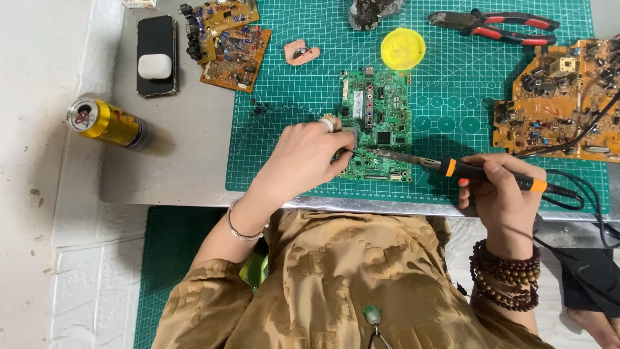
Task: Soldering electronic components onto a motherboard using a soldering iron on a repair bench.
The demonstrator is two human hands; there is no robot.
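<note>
Right hand point(502, 194) wrapped around a soldering iron point(478, 171), slim black-and-orange barrel, metal tip down on the green circuit board point(378, 126). Left hand point(303, 158) curled, fingertips pinching a thin dark wire at the board's lower left corner. Board flat and rectangular, studded with chips, lying mid-way on the gridded green cutting mat point(290, 84). Three orange-brown boards around: two stacked point(226, 39), one large point(562, 97). One round yellow lid point(403, 48). One pair of red-handled pliers point(497, 26). One shiny yellow can point(106, 123) on the grey tabletop point(174, 142).
</note>
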